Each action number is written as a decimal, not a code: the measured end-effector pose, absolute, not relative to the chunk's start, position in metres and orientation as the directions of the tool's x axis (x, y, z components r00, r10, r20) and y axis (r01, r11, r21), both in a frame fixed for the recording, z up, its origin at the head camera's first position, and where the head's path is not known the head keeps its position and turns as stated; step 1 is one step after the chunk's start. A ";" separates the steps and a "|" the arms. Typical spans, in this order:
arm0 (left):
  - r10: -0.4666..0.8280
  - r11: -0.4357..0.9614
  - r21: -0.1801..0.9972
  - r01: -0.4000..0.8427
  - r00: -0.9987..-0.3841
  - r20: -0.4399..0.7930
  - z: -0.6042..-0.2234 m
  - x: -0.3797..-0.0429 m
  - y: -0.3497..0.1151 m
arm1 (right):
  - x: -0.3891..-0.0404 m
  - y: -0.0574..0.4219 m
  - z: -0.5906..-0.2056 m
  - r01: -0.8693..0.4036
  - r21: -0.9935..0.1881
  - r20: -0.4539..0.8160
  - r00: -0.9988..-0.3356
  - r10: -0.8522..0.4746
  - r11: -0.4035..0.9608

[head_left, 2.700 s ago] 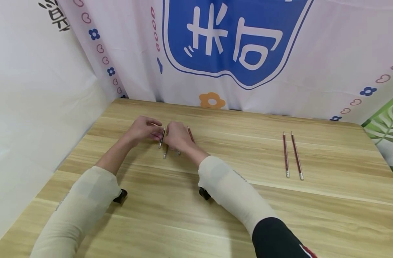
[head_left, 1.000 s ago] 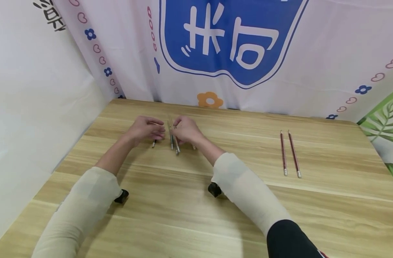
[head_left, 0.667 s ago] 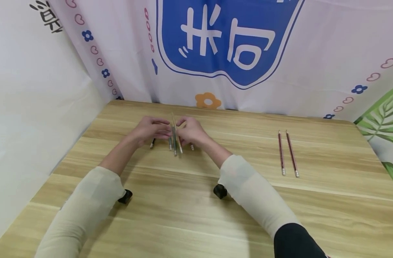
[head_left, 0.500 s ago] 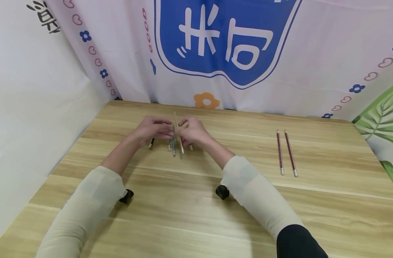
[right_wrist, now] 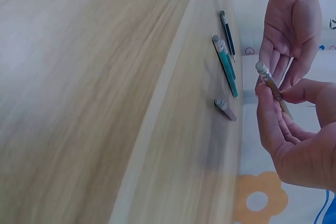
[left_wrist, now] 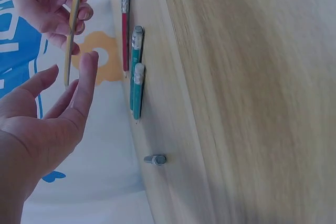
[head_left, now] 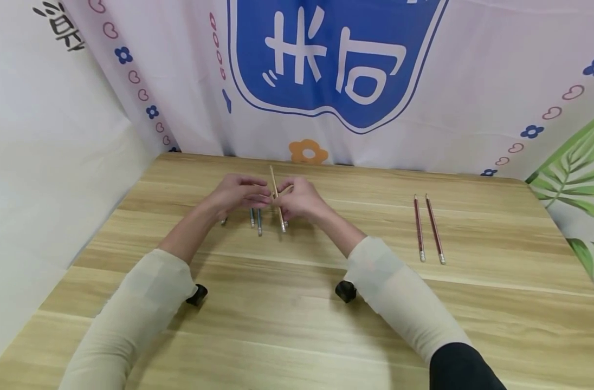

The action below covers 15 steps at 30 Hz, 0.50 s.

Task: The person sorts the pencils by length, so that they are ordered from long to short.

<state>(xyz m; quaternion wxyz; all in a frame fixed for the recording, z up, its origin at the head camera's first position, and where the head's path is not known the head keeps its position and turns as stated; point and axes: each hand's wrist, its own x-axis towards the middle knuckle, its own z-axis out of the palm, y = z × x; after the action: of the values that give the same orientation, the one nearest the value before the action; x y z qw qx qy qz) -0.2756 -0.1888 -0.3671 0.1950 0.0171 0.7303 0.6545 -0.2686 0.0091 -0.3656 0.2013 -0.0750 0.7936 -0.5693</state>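
Observation:
In the head view my right hand (head_left: 302,199) pinches a yellow pencil (head_left: 273,179) between thumb and fingers, its eraser end toward me. The right wrist view shows that yellow pencil (right_wrist: 270,82) raised above the table. Beside it, my left hand (left_wrist: 47,119) has its fingers extended and grips nothing; whether a fingertip touches the pencil, I cannot tell. Below the hands lie two teal pencils (left_wrist: 137,93) side by side, a dark pencil (right_wrist: 227,32) left of them and a red pencil (left_wrist: 125,35) to their right. My hands partly hide these in the head view.
Two dark red pencils (head_left: 426,228) lie nearly parallel on the right side of the wooden table (head_left: 277,325). A printed curtain (head_left: 180,81) hangs along the back edge, and a white sheet (head_left: 48,162) borders the left. Black wrist cameras (head_left: 346,291) sit under both sleeves.
Earlier a dark pencil stood out between my hands; now it lies on the table at left. My right hand has shifted right, holding the yellow pencil apart from the teal ones.

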 end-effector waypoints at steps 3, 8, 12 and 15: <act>0.282 0.143 0.961 -0.235 -0.921 -0.268 -0.366 -0.275 -0.186 | -0.269 0.014 -0.367 0.105 -0.935 -0.228 -0.910 -0.346 0.340; 0.281 0.146 0.962 -0.232 -0.922 -0.266 -0.365 -0.275 -0.182 | -0.268 0.020 -0.367 0.103 -0.938 -0.224 -0.910 -0.350 0.331; 0.291 0.155 0.961 -0.231 -0.918 -0.268 -0.365 -0.275 -0.177 | -0.267 0.024 -0.367 0.111 -0.946 -0.222 -0.907 -0.357 0.306; 0.302 0.160 0.960 -0.230 -0.915 -0.270 -0.364 -0.274 -0.174 | -0.265 0.027 -0.367 0.119 -0.950 -0.223 -0.905 -0.362 0.288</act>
<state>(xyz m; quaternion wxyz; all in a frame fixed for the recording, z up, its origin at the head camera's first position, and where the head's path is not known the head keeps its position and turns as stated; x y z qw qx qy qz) -0.2739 -0.1744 -0.3643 0.2053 0.0243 0.7335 0.6475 -0.2652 0.0272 -0.3669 0.2035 -0.0783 0.7763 -0.5915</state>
